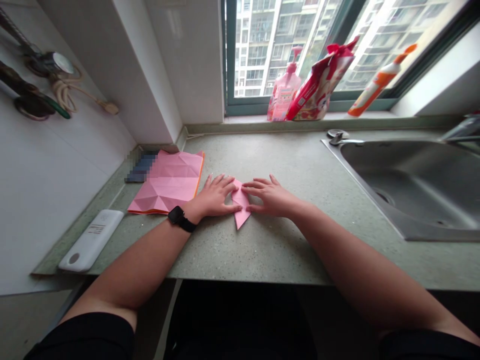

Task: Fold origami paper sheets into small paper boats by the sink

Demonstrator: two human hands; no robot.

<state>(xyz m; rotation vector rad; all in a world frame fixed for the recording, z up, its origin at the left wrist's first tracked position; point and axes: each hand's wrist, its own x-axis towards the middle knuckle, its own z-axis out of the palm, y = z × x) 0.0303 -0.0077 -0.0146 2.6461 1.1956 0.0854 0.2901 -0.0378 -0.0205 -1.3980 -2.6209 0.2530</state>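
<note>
A small piece of folded pink paper [242,205] lies on the green speckled counter [240,260], its pointed end toward me. From the left, my left hand [217,195] rests on it with thumb and fingertips on the paper, the fingers spread. My right hand [273,197] touches its right edge, fingers stretched out and apart. Both hands partly cover the upper part of the paper. Beside my left hand lies a larger creased pink sheet [174,175] with an orange edge showing beneath it.
A white power bank [92,240] lies at the left front, and a blurred dark blue object [141,167] at the back left. The steel sink [420,190] is on the right. A pink pump bottle [284,95], a red bag [322,82] and an orange-white bottle [380,82] stand along the windowsill.
</note>
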